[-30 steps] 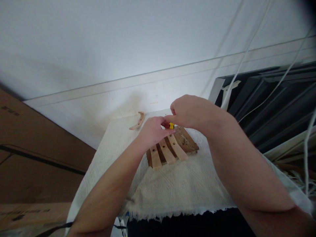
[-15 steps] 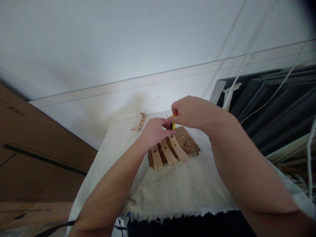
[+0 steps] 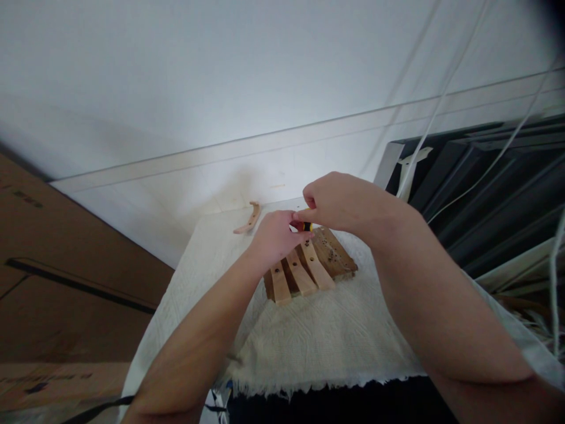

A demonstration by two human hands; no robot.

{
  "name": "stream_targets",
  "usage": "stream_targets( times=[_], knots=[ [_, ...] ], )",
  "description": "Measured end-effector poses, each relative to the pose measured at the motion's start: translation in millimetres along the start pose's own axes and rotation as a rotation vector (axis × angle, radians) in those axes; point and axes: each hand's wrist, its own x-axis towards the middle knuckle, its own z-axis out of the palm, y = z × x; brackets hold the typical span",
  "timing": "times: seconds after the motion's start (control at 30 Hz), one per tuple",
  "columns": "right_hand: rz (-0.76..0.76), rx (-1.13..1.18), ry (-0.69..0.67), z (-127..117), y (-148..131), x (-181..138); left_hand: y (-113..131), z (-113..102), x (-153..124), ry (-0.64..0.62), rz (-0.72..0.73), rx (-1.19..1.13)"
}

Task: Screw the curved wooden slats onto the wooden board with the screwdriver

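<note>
My right hand [image 3: 331,199] is closed around a screwdriver [image 3: 308,227] with a yellow and black handle, mostly hidden by fingers; its tip is out of sight. Close against it, my left hand [image 3: 276,232] curls over the upper ends of pale curved wooden strips [image 3: 301,277], its thumb beside the handle. What the left fingers grip is hidden. Three strips with dark holes lie side by side on a brown wooden block [image 3: 338,254], whose bare right part is pitted with small holes.
A loose curved wooden piece [image 3: 250,219] lies by the wall [image 3: 247,88], left of my hands. Cream cloth [image 3: 326,330] covers the work surface. A cardboard box [image 3: 66,282] stands left; dark panels [image 3: 498,176] and a white cable [image 3: 430,132] are at right.
My right hand has shifted slightly left and turned a little, and less yellow of the screwdriver handle shows. My left hand and the loose wooden piece stay put.
</note>
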Motion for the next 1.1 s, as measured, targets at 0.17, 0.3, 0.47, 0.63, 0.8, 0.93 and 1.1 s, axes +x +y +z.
stream_targets(
  times=[0.17, 0.3, 0.47, 0.63, 0.8, 0.93, 1.1],
  knots=[
    [-0.159, 0.087, -0.002, 5.7, 6.2, 2.1, 0.6, 0.0, 2.4, 0.01, 0.003, 0.061],
    [-0.121, 0.04, 0.006, 5.9, 3.4, 1.8, 0.6, -0.4, 1.8, 0.022, 0.009, 0.025],
    [-0.001, -0.003, -0.02, -0.5, -0.5, -4.2, 1.9, -2.0, -1.1, 0.06, -0.032, -0.001],
    [0.004, -0.005, -0.078, -0.2, 1.8, -5.8, 2.0, -1.2, -1.1, 0.035, 0.004, -0.008],
    [-0.097, 0.04, -0.061, 4.1, 5.6, -5.0, 1.5, -1.1, -0.1, 0.033, 0.02, 0.029],
    [-0.149, 0.001, -0.059, 3.5, 6.2, -3.3, 3.9, -5.2, -0.1, -0.055, 0.045, -0.012],
    [0.05, -0.073, -0.019, 0.8, -2.2, -1.8, 5.2, -3.6, -0.5, -0.069, -0.002, -0.106]
  ],
)
